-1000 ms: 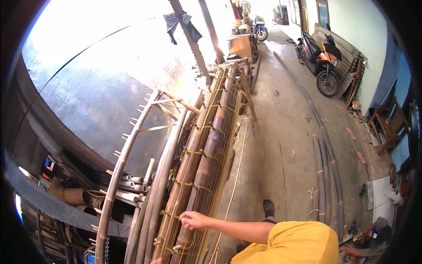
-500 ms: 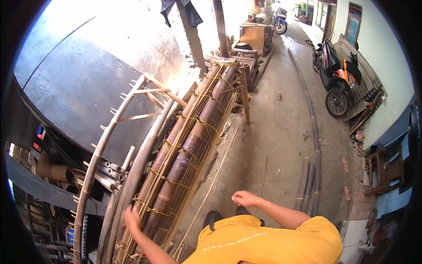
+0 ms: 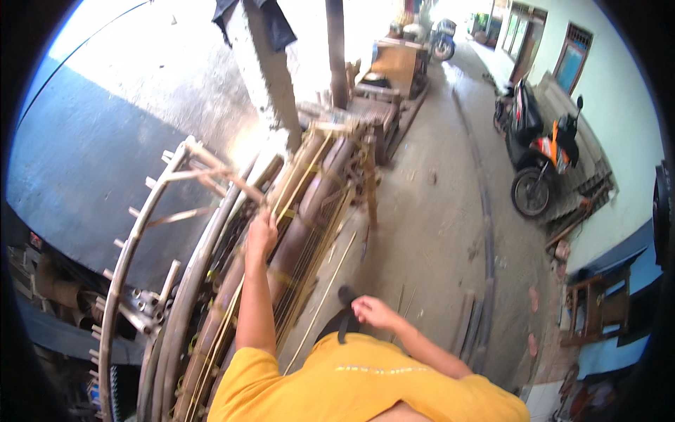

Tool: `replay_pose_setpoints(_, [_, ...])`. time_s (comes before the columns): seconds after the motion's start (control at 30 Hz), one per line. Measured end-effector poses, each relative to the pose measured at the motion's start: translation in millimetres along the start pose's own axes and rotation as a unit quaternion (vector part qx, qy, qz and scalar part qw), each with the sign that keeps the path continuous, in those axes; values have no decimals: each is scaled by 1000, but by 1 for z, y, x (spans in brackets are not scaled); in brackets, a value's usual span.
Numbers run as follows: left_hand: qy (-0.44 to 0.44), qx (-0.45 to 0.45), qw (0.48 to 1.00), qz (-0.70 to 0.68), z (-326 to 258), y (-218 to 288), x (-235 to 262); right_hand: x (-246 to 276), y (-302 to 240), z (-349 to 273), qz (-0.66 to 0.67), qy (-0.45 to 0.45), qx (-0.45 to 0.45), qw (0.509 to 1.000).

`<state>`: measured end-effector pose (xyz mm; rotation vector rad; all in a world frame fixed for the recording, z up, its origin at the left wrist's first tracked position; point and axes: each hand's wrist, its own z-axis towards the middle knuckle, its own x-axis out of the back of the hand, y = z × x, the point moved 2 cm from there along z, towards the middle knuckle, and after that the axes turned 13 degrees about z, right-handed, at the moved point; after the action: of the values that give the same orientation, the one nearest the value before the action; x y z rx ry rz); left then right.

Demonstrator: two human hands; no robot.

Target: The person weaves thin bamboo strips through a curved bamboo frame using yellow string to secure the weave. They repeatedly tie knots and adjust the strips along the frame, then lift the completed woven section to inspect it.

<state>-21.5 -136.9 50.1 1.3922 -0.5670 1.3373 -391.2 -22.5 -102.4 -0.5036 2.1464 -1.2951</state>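
Observation:
My left arm reaches forward over a long bundle of brown bamboo poles [image 3: 285, 257], tied at intervals with yellow cord. Its hand [image 3: 261, 233] is closed on top of the bundle, in line with a thin pale bamboo strip [image 3: 301, 176] running lengthwise. The fingers hide whether they grip that strip. Just beyond the knuckles ends a crossbar of a curved bamboo frame [image 3: 137, 225] with short pegs. My right hand [image 3: 373, 311] hangs before my body with curled fingers, over the floor and apart from the bundle; what it holds, if anything, is hidden.
A concrete pillar [image 3: 264, 77] and a wooden post [image 3: 337, 56] stand beyond the bundle. On the right, a long dark pole [image 3: 481, 186] lies on the floor [image 3: 415, 225]. Past it are a parked motorbike [image 3: 531, 151] and a wooden chair [image 3: 596, 306].
My left hand has moved forward along the bundle, from its near part toward its far end. The right hand has shifted slightly left. The view has turned a little.

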Motion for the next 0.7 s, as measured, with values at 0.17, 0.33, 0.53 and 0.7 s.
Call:
replay_pose_setpoints(0.17, [-139,72,976,152,99,4,-61,83,-63,40,2,82,-116,990])
replay_pose_setpoints(0.33, [-90,46,995,-22,127,22,-65,132,-138,116,79,177,-96,976])
replay_pose_setpoints(0.53, [-37,88,989,-117,172,69,-110,115,-197,251,40,21,-77,996])
replay_pose_setpoints(0.7, [-29,158,985,-60,181,95,-111,104,-240,331,41,-106,-80,990])
